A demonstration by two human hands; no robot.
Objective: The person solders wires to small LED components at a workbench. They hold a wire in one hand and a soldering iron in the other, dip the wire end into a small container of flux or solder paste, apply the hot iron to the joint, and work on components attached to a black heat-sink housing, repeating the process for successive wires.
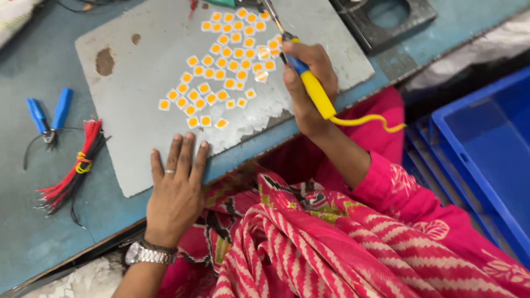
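Observation:
My right hand [309, 88] grips a soldering iron [312, 88] with a blue and yellow handle. Its metal tip points up and left over several small white squares with yellow-orange centres [226, 66], laid in rows on a grey board [138, 99]. A yellow cord trails from the handle to the right. My left hand [176, 187] lies flat, fingers spread, on the near edge of the grey board, holding nothing. It wears a ring, and a metal watch sits on the wrist.
A bundle of red and black wires [74, 168] tied with yellow lies at the left on the blue-grey table [33, 221]. Blue-handled pliers [49, 116] rest above it. A blue plastic crate [486, 149] stands at the right. A dark holder [386, 19] sits at the top.

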